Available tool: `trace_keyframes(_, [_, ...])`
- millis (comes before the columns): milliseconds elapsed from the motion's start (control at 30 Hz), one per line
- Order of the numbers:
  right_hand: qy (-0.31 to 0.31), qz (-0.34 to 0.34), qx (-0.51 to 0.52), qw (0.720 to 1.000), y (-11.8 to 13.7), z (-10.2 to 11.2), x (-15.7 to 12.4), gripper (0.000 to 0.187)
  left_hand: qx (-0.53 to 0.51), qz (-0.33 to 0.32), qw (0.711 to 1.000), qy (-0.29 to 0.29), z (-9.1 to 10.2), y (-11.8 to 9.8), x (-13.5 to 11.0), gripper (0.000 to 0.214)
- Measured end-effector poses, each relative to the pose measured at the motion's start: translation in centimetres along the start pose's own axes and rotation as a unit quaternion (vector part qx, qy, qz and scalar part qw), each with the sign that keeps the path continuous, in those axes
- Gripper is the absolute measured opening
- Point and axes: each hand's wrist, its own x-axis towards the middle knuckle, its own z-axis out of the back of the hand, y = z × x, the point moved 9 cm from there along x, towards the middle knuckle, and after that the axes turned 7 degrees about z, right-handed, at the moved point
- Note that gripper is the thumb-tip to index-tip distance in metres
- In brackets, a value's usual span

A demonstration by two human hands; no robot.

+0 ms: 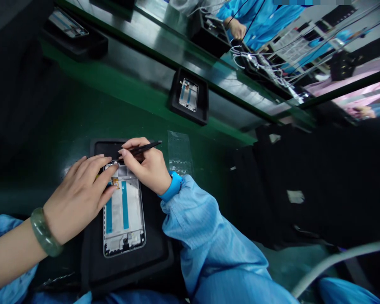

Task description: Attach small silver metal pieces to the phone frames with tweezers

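Note:
A phone mid-frame [133,211] with two blue adhesive strips lies face-up in a black foam tray [158,253] in front of me. My left hand [77,190] rests over its upper left part, with fingers stretched out and apart, the tips touching near the top edge. My right hand [148,166] is closed around black tweezers [148,147]; their tip points at the frame's top edge, close to my left fingertips. An orange flex cable [115,182] shows beside my left thumb. My fingers partly hide the upper end of the frame.
Beyond lies another tray [203,114] holding a phone frame [188,95]; a similar tray [98,46] is at upper left. A clear plastic sheet [180,147] lies right of my tray. Black stacked trays [272,181] stand at right. Across the bench is a co-worker's hand [237,30].

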Motion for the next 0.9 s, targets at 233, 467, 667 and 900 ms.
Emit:
trace_keyframes(233, [0.005, 0.053, -0.055, 0.997, 0.8, 0.1, 0.0, 0.009, 0.011, -0.012, 1.0, -0.002, 0.1, -0.2, 0.0, 0.038])
trace_keyframes(467, [0.04, 0.117, -0.16, 0.979, 3.0, -1.0, -0.1, 0.011, 0.011, -0.009, 1.0, 0.003, 0.0, -0.1, 0.1, 0.037])
trace_keyframes(667, [0.016, 0.059, -0.117, 0.991, 1.6, -0.2, 0.1, 0.008, 0.017, -0.012, 1.0, 0.005, 0.0, -0.1, 0.0, 0.036])
trace_keyframes(900, [-0.016, -0.021, 0.018, 0.999, -0.6, 0.4, -0.2, 0.012, 0.001, -0.007, 1.0, -0.006, 0.0, 0.0, -0.1, 0.039])
